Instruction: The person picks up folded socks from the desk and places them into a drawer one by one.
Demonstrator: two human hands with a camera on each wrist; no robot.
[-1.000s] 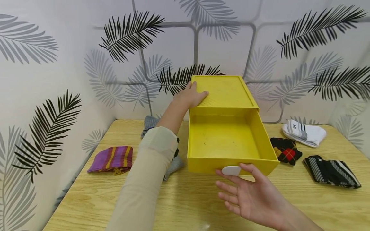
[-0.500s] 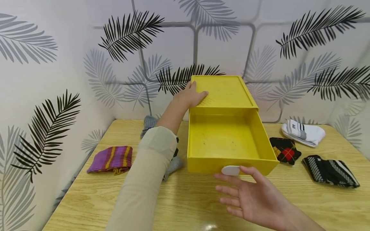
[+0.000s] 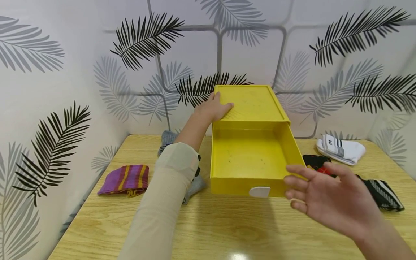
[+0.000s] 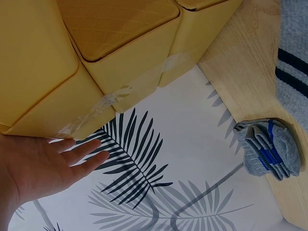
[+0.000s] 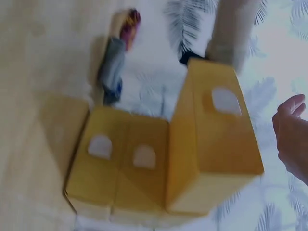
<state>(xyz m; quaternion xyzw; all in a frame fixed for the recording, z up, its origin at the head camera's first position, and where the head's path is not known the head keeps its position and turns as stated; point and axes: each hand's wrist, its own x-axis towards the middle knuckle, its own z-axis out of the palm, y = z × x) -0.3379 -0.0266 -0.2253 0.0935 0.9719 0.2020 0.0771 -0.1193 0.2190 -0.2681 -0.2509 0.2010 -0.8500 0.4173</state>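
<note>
A yellow drawer unit (image 3: 250,103) stands on the table, its top drawer (image 3: 229,186) pulled out with nothing inside. My left hand (image 3: 211,108) rests on the unit's top left edge; in the left wrist view its fingers extend along the outer side. In front of the drawer's right corner hangs my right hand (image 3: 338,202), palm up, fingers spread and holding nothing. It is away from the white drawer handle (image 3: 259,191). The blurred right wrist view shows two lower drawers (image 5: 127,173) still pushed in.
A purple striped cloth sock bundle (image 3: 125,179) and grey socks (image 3: 195,189) lie left of the unit. White socks (image 3: 341,148), black-and-red argyle socks (image 3: 316,160) and black-and-white socks (image 3: 385,195) lie to its right. A patterned wall (image 3: 253,54) stands close behind.
My right hand has let go of the white handle and moved right and slightly up. The top drawer stays pulled out, and my left hand has not moved.
</note>
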